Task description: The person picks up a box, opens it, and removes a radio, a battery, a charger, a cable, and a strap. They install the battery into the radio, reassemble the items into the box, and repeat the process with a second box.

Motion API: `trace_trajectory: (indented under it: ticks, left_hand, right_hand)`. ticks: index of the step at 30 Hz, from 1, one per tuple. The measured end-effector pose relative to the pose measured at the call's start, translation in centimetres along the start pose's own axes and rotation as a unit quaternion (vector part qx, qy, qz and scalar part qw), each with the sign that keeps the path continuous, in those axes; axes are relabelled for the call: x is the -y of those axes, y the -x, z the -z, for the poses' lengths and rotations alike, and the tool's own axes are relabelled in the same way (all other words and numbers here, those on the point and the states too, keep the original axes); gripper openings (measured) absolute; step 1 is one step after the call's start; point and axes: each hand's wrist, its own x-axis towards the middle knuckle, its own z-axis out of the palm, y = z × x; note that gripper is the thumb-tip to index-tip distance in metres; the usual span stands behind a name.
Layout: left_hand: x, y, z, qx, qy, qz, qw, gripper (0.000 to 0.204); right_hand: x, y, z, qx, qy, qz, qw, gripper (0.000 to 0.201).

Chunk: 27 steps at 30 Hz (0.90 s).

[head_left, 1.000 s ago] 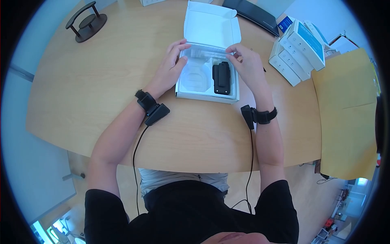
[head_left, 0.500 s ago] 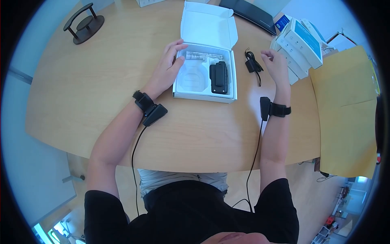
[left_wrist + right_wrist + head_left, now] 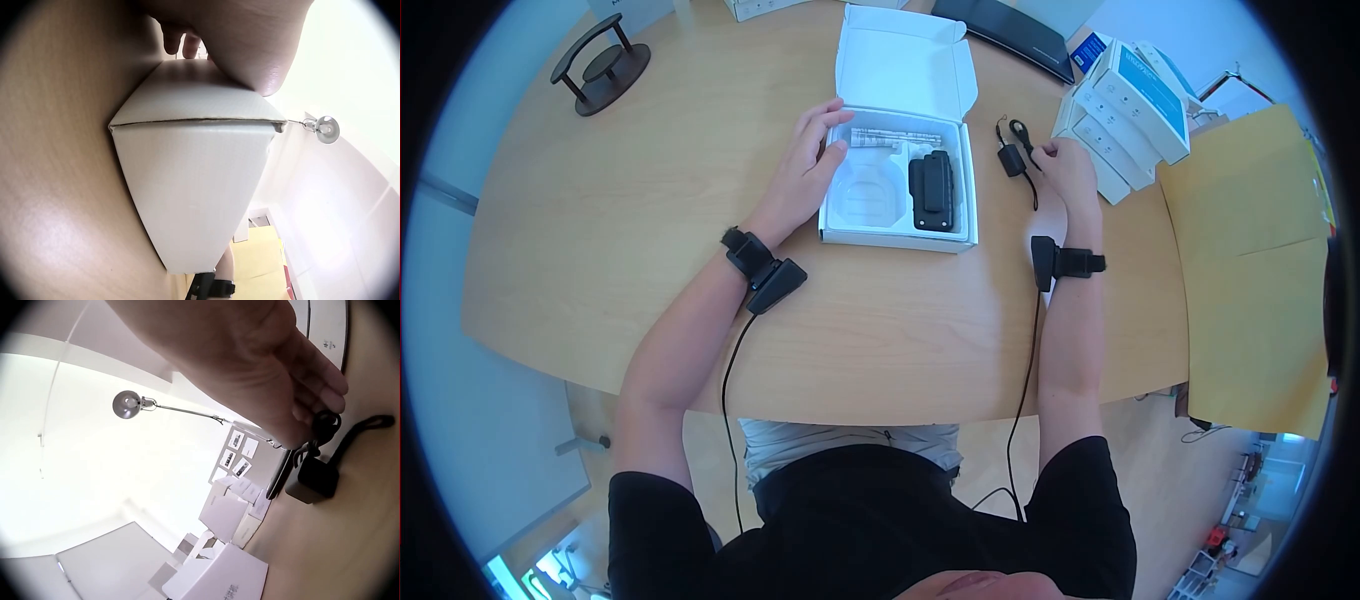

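Observation:
In the head view an open white box (image 3: 900, 240) with its lid (image 3: 905, 62) folded back stands on the table. A black device (image 3: 931, 190) lies in the right side of its moulded tray, beside a vacant round recess. My left hand (image 3: 802, 172) rests along the box's left wall, fingers fairly straight. To the right of the box, my right hand (image 3: 1070, 175) pinches a bundled black cable (image 3: 1025, 140) with a small black block (image 3: 1011, 160) on it. In the right wrist view the fingertips (image 3: 332, 400) are at the coiled cable, close over the table.
Several stacked white boxes (image 3: 1135, 110) stand just beyond my right hand. A flat black case (image 3: 1008, 38) lies at the back, and a yellow sheet (image 3: 1250, 270) covers the right side. A dark stand (image 3: 613, 75) is at the far left. Cords trail from both wrist cameras.
My right hand has left the box's right edge, swung right past the cable, then come back left onto it and taken hold. My left hand has stayed at the box's left wall.

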Motion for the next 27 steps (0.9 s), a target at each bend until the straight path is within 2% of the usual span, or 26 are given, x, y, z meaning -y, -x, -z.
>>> trace_trajectory:
  ticks: [3, 6, 9, 12, 15, 16, 19, 22, 27]
  left_hand:
    - [-0.2, 0.1, 0.2, 0.011, 0.013, 0.013, 1.0, 0.04]
    - [-0.2, 0.1, 0.0, 0.004, 0.012, 0.008, 1.0, 0.039]
    - [-0.4, 0.1, 0.0, -0.003, 0.011, 0.009, 1.0, 0.039]
    - [-0.2, 0.1, 0.0, -0.003, 0.005, 0.003, 1.0, 0.039]
    - [-0.5, 0.1, 0.0, 0.0, 0.005, 0.004, 1.0, 0.039]
    - [-0.5, 0.1, 0.1, 0.001, 0.006, 0.007, 1.0, 0.039]
    - [-0.6, 0.1, 0.0, 0.0, 0.001, 0.007, 1.0, 0.039]
    - [-0.7, 0.2, 0.1, 0.0, 0.007, 0.012, 1.0, 0.039]
    - [-0.5, 0.1, 0.0, -0.002, 0.006, 0.008, 1.0, 0.039]
  right_hand:
    - [-0.6, -0.6, -0.2, -0.094, -0.053, 0.049, 0.993, 0.037]
    - [3.0, 0.8, 1.6, -0.093, -0.246, 0.046, 0.964, 0.035]
    - [6.4, 2.2, 1.5, -0.066, -0.364, 0.133, 0.92, 0.027]
    - [9.6, 4.5, 1.3, -0.026, -0.333, 0.192, 0.923, 0.022]
    - [11.4, 5.1, 0.0, -0.053, -0.313, 0.292, 0.902, 0.02]
    - [12.0, 5.6, -0.2, -0.035, -0.316, 0.282, 0.905, 0.02]
    - [12.7, 6.2, -0.5, -0.038, -0.272, 0.335, 0.901, 0.021]
    - [12.1, 5.7, -0.3, -0.029, -0.319, 0.311, 0.895, 0.023]
    - [8.0, 3.2, 1.2, -0.062, -0.233, 0.191, 0.951, 0.03]
